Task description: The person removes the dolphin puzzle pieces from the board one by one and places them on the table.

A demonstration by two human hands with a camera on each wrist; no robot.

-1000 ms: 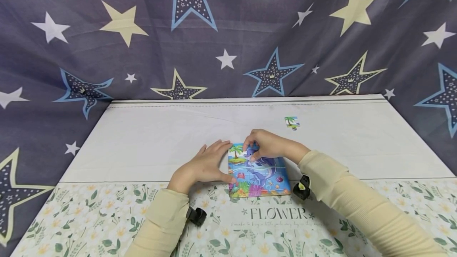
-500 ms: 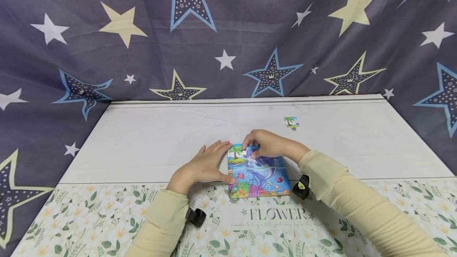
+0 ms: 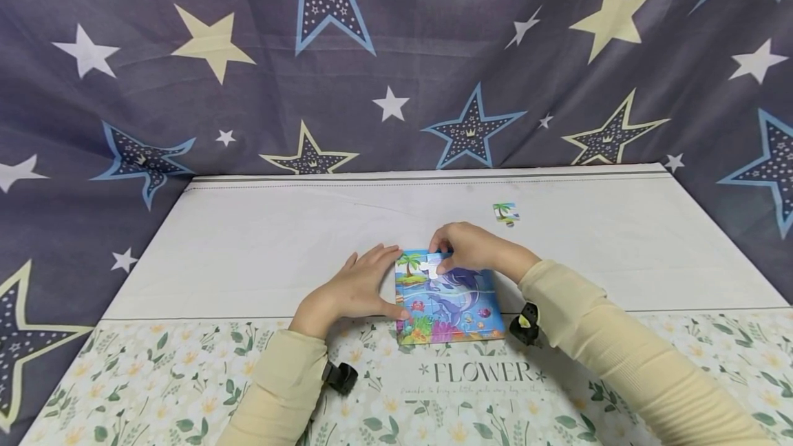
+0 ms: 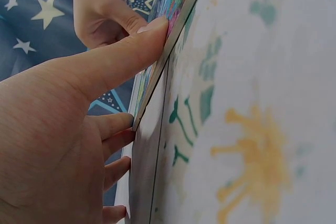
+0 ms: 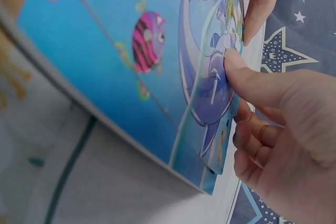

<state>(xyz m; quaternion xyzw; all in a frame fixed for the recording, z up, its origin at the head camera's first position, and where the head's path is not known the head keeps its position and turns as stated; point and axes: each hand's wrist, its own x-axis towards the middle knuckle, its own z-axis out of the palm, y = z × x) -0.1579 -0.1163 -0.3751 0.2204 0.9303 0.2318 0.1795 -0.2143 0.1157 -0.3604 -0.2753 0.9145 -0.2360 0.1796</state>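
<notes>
A jigsaw puzzle [image 3: 455,312] with dolphins and sea creatures lies flat on the table. My left hand [image 3: 353,291] is spread along its left side, the thumb on the picture near the left edge and a fingertip at the far left corner. At the puzzle's far side my right hand [image 3: 471,248] pinches a puzzle piece [image 5: 218,95] printed with part of a dolphin. In the right wrist view that piece sits slightly raised and skewed over the others. A white patch shows beside the right thumb; whether it is a gap or glare I cannot tell.
A loose puzzle piece [image 3: 506,213] with a palm tree lies farther back on the right. The table cover [image 3: 297,226] is white behind and floral in front. A star-patterned curtain [image 3: 347,88] hangs behind and at the sides.
My right hand has shifted slightly right along the puzzle's far side, and a white patch has come into view beside its thumb. The left hand stays in place.
</notes>
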